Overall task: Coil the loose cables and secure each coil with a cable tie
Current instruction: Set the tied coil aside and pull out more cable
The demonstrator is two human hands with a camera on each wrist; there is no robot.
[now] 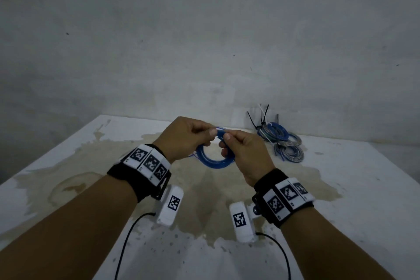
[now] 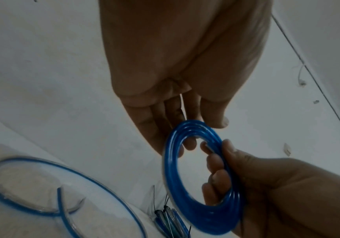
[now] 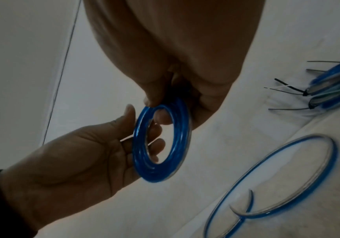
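At about 11 o'clock of the blue coil [image 1: 214,159], the left hand [image 1: 181,138] is seen pinching its top strands. At 1 o'clock the right hand [image 1: 244,154] is curled around the coil, held above the stained bench [image 1: 341,223], probably so the loops stay gathered. Loose cable [image 3: 277,173] trails below. At 2 o'clock, tied coils [image 1: 281,141] are laid aside, apparently finished.

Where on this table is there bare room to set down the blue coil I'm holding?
Free: the stained table left of your left hand, and the near right side beside your right hand. Crowded: the far right corner, where tied coils lie.
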